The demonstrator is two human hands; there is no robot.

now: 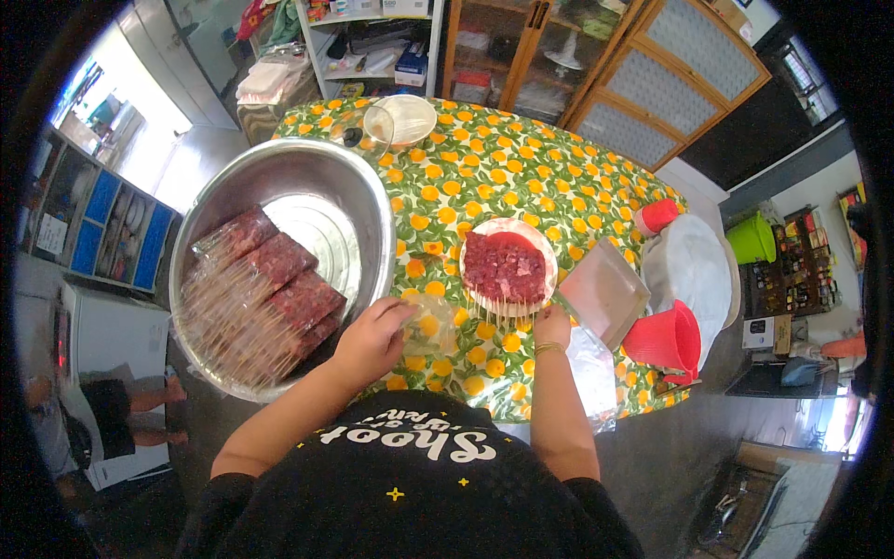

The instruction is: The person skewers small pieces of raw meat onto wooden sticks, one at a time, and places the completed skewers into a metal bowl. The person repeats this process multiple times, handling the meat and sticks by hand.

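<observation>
Head view: the left hand (371,339) is located at the near side, just right of the wide, round, silver-coloured metal basin (372,191). Its fingers are closed in a pinch on a piece of thin, clear plastic film (431,326). The right hand (551,330) is located at the near right of the round white plate (549,239), fingers curled beside the stick ends; whether they grip anything cannot be told. The flat bundle of red meat on thin wooden skewers (504,270) lies on the plate, sticks directed to the near side. The basin, at left, contains film-wrapped bundles of skewered meat (272,259). A red plastic pitcher (663,341) lies at right, upon the orange-and-green fruit-patterned tablecloth (521,177)
</observation>
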